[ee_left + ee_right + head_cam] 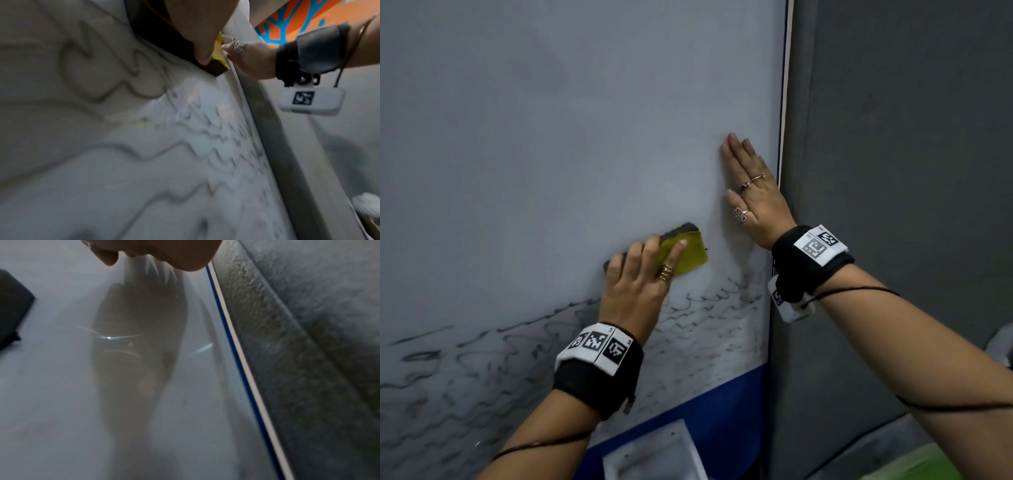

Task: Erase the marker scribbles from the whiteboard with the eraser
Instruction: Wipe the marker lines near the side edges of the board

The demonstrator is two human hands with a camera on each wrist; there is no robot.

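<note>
The eraser (681,251), yellow-backed with a dark felt face, lies flat against the whiteboard (571,144) in its lower right part, just above the top line of the marker scribbles (482,363). The fingers (647,250) of the left hand (637,291) curl over the eraser's upper long edge and down its yellow back, with the forefinger stretched along the yellow face; they grip it and press the felt to the board. The left wrist view shows a fingertip wrapped over the eraser's dark corner where it meets the board. A stacked gold ring (666,273) sits on one of these fingers.

The right hand (756,195) rests flat on the whiteboard near its right edge, above and to the right of the eraser and apart from it. Its fingers are straight and close together, pointing up the board, the thumb lying alongside; they hold nothing. Silver rings (751,181) show on several fingers. In the right wrist view the palm's shadow and reflection spread over the bare board beside the thin blue and white edge strip (242,369).

The scribbles are wavy black lines that fill the lower band of the board down to its blue bottom border (705,411); the board above the eraser is clean apart from faint grey smears. Both wrists carry black bands (599,377) with white marker blocks. A grey wall (893,171) adjoins the board's right edge.
</note>
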